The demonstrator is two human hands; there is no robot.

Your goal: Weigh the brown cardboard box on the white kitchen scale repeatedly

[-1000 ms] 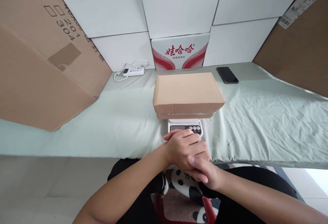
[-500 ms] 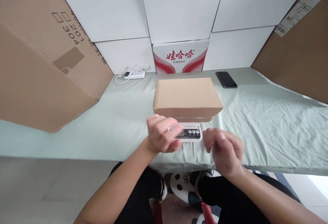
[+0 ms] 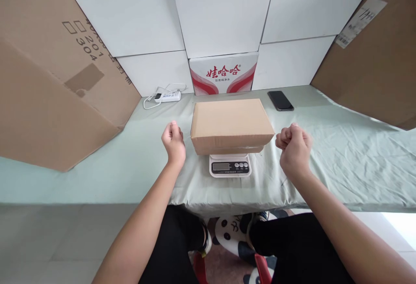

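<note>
A closed brown cardboard box (image 3: 232, 121) rests on a small white kitchen scale (image 3: 230, 174), hiding most of its platform. The scale's display and its row of buttons show below the box's front side; no digits can be made out on the display. To the left of the box is my left hand (image 3: 174, 142), closed in a fist with nothing seen in it. My right hand (image 3: 295, 150) is likewise a fist, just off the box's right front corner. Neither hand touches the box.
A black phone (image 3: 281, 101) lies behind the box to the right. At the back left sits a white power strip (image 3: 167, 96) with a cable. Large cardboard sheets (image 3: 42, 80) flank the table, and white boxes, one red-printed (image 3: 223, 74), form the back wall.
My left hand has moved from in front of the scale to the left of the box, uncovering the display. My right hand has moved up beside the box's right corner. Both are fists.
</note>
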